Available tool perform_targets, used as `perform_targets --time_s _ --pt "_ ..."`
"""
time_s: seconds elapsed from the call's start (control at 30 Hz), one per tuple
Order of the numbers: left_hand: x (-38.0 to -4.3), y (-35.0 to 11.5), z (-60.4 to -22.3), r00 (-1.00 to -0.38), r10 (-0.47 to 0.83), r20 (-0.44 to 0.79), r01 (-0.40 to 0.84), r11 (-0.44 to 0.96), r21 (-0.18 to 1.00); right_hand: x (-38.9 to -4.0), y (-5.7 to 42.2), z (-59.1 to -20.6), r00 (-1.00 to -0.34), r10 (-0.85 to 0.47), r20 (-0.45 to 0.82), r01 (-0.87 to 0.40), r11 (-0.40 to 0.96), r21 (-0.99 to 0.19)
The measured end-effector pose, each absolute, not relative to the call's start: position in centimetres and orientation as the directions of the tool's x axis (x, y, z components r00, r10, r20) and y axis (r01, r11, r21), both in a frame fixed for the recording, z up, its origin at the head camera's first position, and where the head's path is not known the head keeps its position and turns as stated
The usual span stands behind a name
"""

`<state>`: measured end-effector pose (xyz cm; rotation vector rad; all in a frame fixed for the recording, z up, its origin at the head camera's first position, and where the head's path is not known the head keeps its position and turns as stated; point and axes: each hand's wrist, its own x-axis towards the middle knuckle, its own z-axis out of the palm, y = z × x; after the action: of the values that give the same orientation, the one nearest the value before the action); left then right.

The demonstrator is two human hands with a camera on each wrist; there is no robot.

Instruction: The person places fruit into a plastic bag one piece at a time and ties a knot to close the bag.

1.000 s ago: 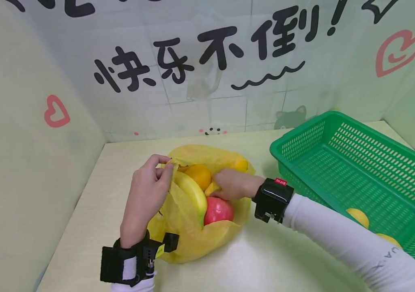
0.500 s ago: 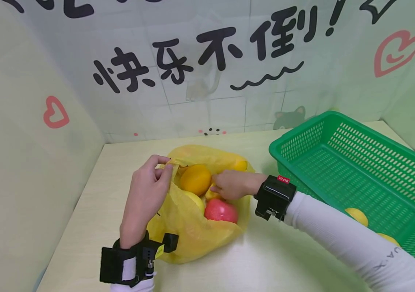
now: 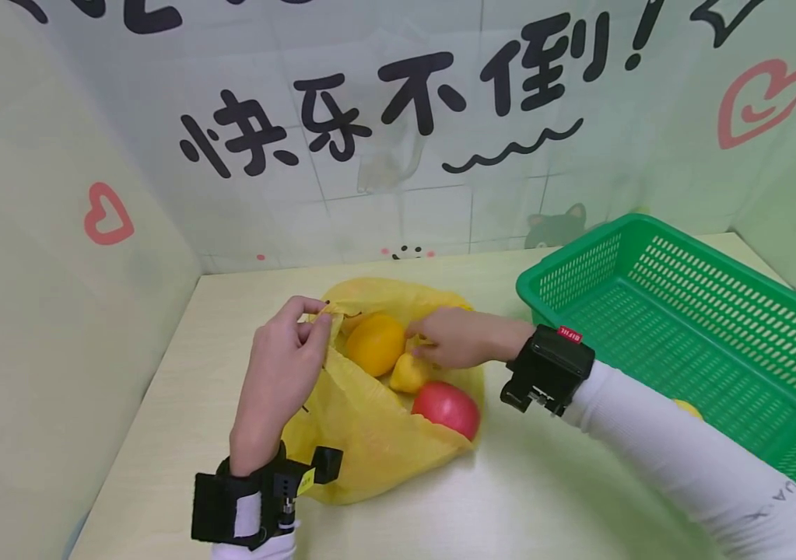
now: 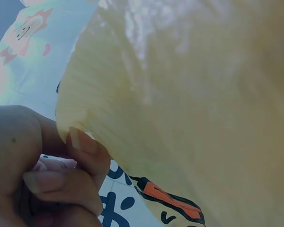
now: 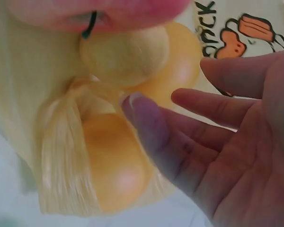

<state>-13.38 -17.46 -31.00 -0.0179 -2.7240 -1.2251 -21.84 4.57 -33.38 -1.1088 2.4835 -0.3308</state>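
Note:
My left hand (image 3: 284,369) pinches the rim of a thin yellow plastic bag (image 3: 362,447) between thumb and finger; the left wrist view shows the pinched film (image 4: 180,104) close up. Inside the bag's mouth lie an orange (image 3: 375,344), a lemon (image 3: 410,373) and a red apple (image 3: 447,408) with a green stem. Over the bag's right side is my right hand (image 3: 450,336), its fingertips beside the orange and lemon. In the right wrist view its thumb and fingers stand apart with nothing between them. Another orange-yellow fruit (image 5: 118,165) sits in a fold of the bag.
A green plastic basket (image 3: 706,342) stands at the right, a yellow fruit (image 3: 688,407) partly showing in it behind my right sleeve (image 3: 685,459). The pale tabletop (image 3: 229,311) meets a printed wall covering (image 3: 398,218) at the back.
The banana has gone from sight behind the bag's front. The apple has shifted right, and the lemon now shows. My right hand has lifted slightly and moved right; my left keeps its pinch.

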Motion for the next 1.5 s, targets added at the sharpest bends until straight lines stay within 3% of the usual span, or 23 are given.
perform_targets --time_s 0.23,0.63,0.9,1.3,1.5 --pt "-13.4 -17.4 -31.0 -0.988 -0.055 0.144 0.071 0.665 0.743 -22.4 6.4 -31.4 -0.653 -0.712 -0.257 -0.588 0.691 -0.420" --pt "-13.4 -17.4 -31.1 -0.990 -0.055 0.131 0.062 0.666 0.743 -22.8 9.9 -29.2 -0.665 -0.699 -0.264 -0.591 0.709 -0.386" --pt "-13.4 -17.5 -31.1 -0.989 -0.056 0.134 0.063 0.668 0.742 -22.8 12.6 -27.1 -0.721 -0.608 -0.332 -0.497 0.788 -0.363" --pt "-13.5 -17.5 -31.1 -0.990 -0.051 0.132 0.065 0.662 0.747 -23.0 16.9 -26.9 -0.787 -0.553 -0.274 -0.436 0.812 -0.388" --pt "-13.4 -17.5 -31.0 -0.990 -0.054 0.130 0.062 0.659 0.750 -23.4 19.1 -27.1 -0.826 -0.499 -0.263 -0.409 0.850 -0.332"
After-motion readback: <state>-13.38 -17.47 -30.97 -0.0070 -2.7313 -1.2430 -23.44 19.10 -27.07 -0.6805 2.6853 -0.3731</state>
